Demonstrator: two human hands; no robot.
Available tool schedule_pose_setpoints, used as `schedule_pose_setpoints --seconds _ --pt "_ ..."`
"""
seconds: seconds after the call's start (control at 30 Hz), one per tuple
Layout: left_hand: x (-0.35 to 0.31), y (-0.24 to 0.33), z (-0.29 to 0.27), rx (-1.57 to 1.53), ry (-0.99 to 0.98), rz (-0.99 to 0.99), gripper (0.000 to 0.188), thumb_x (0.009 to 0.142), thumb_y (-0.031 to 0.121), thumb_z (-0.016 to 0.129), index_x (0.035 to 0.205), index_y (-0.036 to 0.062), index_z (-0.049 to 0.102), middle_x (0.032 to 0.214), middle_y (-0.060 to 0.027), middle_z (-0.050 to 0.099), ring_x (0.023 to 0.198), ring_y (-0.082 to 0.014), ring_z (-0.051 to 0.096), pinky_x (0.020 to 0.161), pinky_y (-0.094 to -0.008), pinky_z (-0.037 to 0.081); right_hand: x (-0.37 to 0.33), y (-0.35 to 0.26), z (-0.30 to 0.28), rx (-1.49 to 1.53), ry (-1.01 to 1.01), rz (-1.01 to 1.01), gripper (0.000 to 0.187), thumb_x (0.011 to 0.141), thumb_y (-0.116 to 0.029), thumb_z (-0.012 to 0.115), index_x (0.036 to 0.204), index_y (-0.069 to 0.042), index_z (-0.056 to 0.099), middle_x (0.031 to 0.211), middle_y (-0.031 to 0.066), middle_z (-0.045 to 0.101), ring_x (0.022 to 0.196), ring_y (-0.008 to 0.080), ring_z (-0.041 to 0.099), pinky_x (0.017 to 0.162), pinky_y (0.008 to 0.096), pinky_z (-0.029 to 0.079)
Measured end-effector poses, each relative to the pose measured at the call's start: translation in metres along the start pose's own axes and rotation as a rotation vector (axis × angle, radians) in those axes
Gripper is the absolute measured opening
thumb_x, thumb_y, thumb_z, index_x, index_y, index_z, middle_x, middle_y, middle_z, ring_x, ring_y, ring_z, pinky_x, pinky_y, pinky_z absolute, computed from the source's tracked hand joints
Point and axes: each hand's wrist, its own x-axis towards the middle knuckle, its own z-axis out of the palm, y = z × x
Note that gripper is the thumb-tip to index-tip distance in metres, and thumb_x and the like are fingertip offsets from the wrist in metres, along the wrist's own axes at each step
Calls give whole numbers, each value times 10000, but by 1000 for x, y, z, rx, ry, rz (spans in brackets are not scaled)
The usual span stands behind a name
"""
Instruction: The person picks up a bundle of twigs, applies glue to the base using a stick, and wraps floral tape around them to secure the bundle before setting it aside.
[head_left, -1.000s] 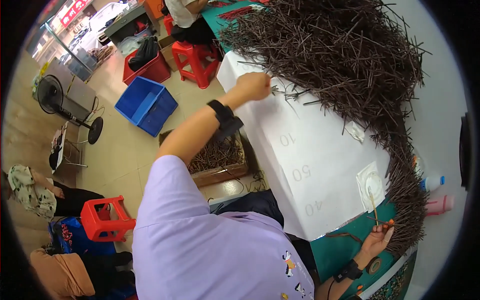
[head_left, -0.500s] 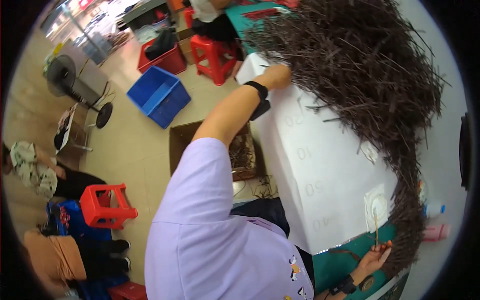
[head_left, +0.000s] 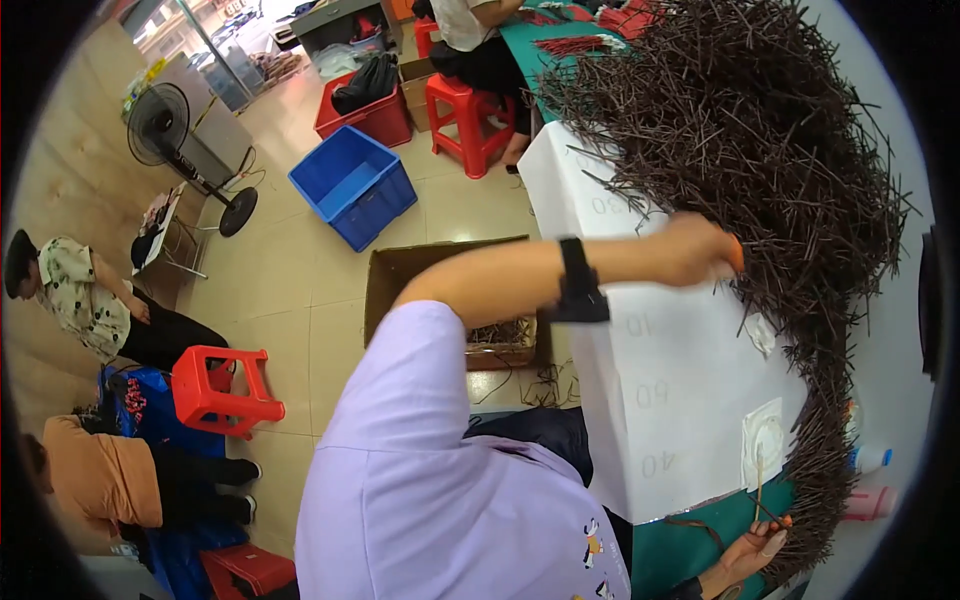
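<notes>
My left hand (head_left: 695, 250) is at the inner edge of a big heap of thin dark brown twig-like sticks (head_left: 740, 130). Motion smears its fingers; an orange covering shows at one fingertip. Low on the right, my right hand (head_left: 748, 556) pinches a slim light-brown stick (head_left: 759, 492), with a dark stick crossing it near the fingers. The light stick's far end reaches a white pad (head_left: 764, 445) with a whitish smear. That pad lies on a large white sheet (head_left: 600, 400) bearing faint pencilled numbers, spread over a green table surface (head_left: 660, 560).
Beside the table stands an open cardboard box (head_left: 400, 265) with dark sticks inside. A blue crate (head_left: 355, 190), red stools (head_left: 225, 390) and a fan (head_left: 160, 125) are on the floor. One person (head_left: 480, 30) sits at the far table end; two others are at the left.
My left hand has swung from the sheet's far end rightward and nearer, to the heap's edge. My right hand stays low at the right; a dark stick now shows across the light one.
</notes>
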Motion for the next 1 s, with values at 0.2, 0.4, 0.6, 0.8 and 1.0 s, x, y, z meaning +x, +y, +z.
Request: schedule_pose_setpoints --seconds 0.2,0.4,0.6,0.8,1.0 --pt "-5 98 146 -477 -386 215 221 766 220 520 879 44 595 832 -134 608 787 -277 578 697 -367 445 -33 -17 31 -67 -61 3 260 859 -168 514 1070 -19 484 867 26 520 677 87 444 591 227 359" --pt "-13 130 199 -1009 -632 -12 424 784 220 552 1151 33 452 818 -113 604 728 -165 575 610 -289 454 -15 13 78 -244 70 -44 183 811 -52 505 978 23 500 872 67 530 763 126 509 674 226 427" --pt "14 129 189 -965 -621 -277 298 856 127 480 1136 26 477 819 -48 607 601 -64 507 539 -195 431 -8 -16 73 -667 54 -105 197 824 -150 544 929 16 548 845 34 535 734 97 495 623 221 390" --pt "32 98 192 -1133 -406 -648 221 870 136 470 1047 20 535 835 -53 610 530 -38 404 465 -162 323 -6 6 34 -1583 -6 -434 152 795 -120 559 908 -19 571 825 60 519 773 212 481 641 316 380" --pt "29 76 206 -1267 -284 -859 206 877 140 460 1022 12 532 819 -63 609 514 -39 392 447 -166 299 2 18 36 -1646 -16 -395 160 756 -84 561 910 -45 584 800 83 489 753 266 443 635 373 361"
